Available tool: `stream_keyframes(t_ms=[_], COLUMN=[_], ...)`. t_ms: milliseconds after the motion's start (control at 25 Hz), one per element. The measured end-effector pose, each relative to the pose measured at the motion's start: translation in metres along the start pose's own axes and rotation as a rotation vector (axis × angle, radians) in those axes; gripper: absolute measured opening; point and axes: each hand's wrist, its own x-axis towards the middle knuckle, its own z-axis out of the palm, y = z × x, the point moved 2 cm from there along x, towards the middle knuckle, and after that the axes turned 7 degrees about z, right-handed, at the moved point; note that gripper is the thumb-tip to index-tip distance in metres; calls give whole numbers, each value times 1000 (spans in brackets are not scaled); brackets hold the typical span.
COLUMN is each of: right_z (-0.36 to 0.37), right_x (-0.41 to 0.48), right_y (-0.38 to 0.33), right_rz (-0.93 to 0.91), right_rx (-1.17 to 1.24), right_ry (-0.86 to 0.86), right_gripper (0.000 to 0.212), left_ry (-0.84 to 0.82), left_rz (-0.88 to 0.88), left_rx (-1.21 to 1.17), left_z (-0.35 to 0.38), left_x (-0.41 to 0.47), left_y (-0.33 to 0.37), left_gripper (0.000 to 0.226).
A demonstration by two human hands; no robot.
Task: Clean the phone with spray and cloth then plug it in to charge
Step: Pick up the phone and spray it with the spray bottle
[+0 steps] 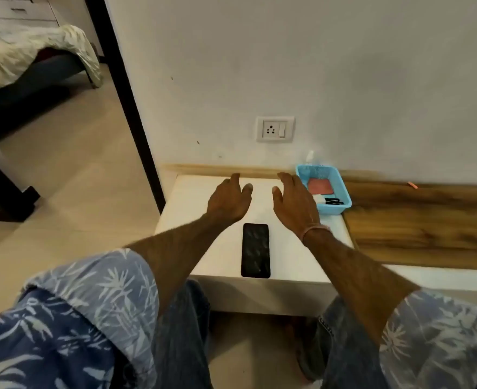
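Phone (255, 249) flat and screen-up on the white table (184, 209), at its near edge, between the two forearms. Left hand (228, 199) and right hand (294, 204) both out over the far half of the table, fingers loosely spread, gripping nothing, well clear of the phone. Right hand just beside the blue basket (337, 207) in the far right corner; inside it a flat pinkish-red piece, probably the cloth (320, 186), plus a white block and a black cable (334, 201). Behind the basket, against the wall, a pale blurred shape, likely the spray bottle (310, 156); hard to tell more. Wall socket (275, 129) above the table's far edge.

Apparently the very start: fetching the cleaning things. Best to reach with the right hand, nearest the basket, past its far rim for the bottle without tipping the light basket. Then lift the cloth straight up, without dragging the cable out. Better to wet the cloth than the screen, sparingly, away from the ports. While wiping, steady the phone at its edges with the left hand, to avoid sliding it off the near edge.
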Motion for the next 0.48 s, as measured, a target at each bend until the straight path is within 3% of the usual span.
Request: stream_keyframes(t_ms=[200,360,480], right_z=[74,112,132], right_x=[-18,-28,-29], right_y=[57,74,74], right_rz=[254,463,658], right_rx=[-86,20,136], right_ry=[-341,-489,-496], right_gripper=[25,27,22], left_ry=[-220,-206,-152], left_rz=[-337,-491,-550], left_rx=[-23,-93,-106], left_z=[63,91,109], left_x=[3,3,6], left_y=[-46,-69,-81], left_gripper=[32,17,16])
